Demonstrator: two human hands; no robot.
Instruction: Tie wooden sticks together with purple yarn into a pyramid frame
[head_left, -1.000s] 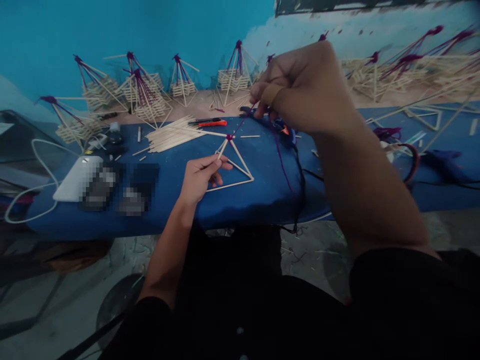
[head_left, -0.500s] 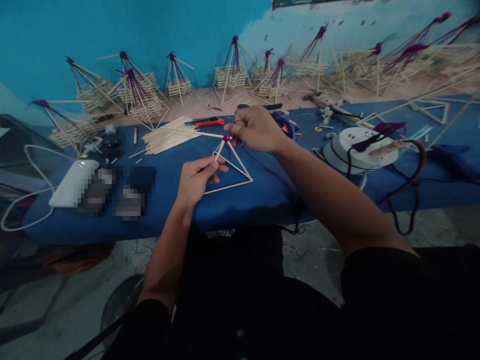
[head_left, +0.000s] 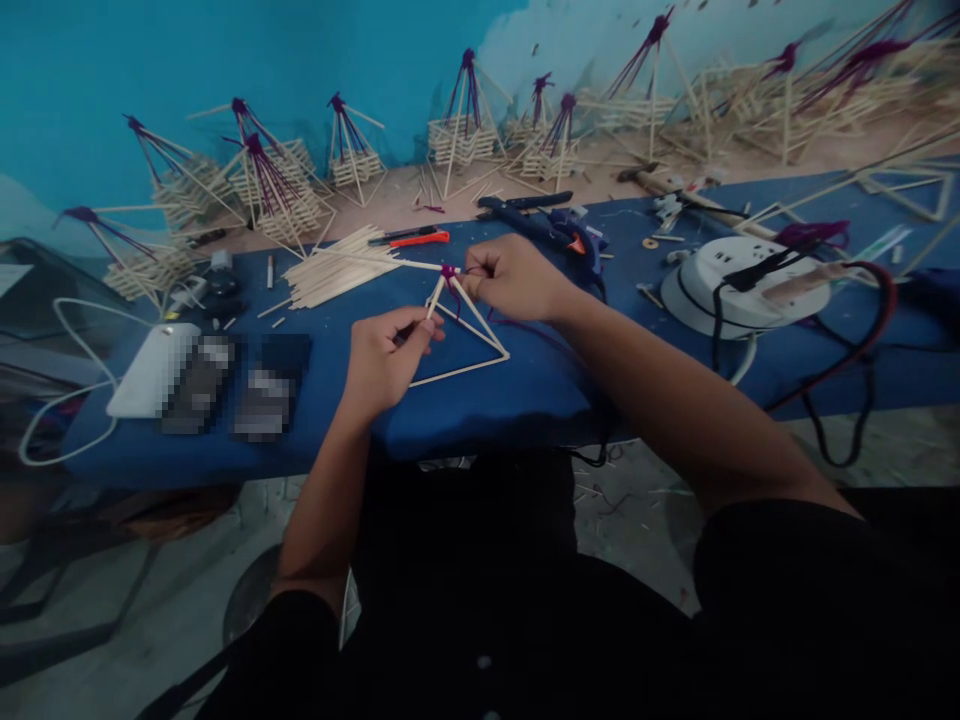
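Note:
A small frame of wooden sticks (head_left: 472, 328) stands on the blue table cover, its sticks meeting at a top joint wrapped in purple yarn (head_left: 448, 272). My left hand (head_left: 386, 358) is closed, pinching one of the slanting sticks below that joint. Just right of the joint, my right hand (head_left: 512, 278) has its fingers pressed together on the purple yarn. A loose length of the yarn trails to the right under my right wrist. Part of the frame's base is hidden behind my left hand.
Behind lie a bundle of sticks (head_left: 341, 265), a red cutter knife (head_left: 418, 238) and a blue glue gun (head_left: 585, 240). A white round power strip (head_left: 742, 285) with cables stands right. Finished stick models (head_left: 465, 135) line the wall. A white power bank (head_left: 154, 370) sits left.
My right hand has come down from above the joint to its right side, drawing the yarn. My left hand keeps its pinch on the stick. The view has shifted slightly.

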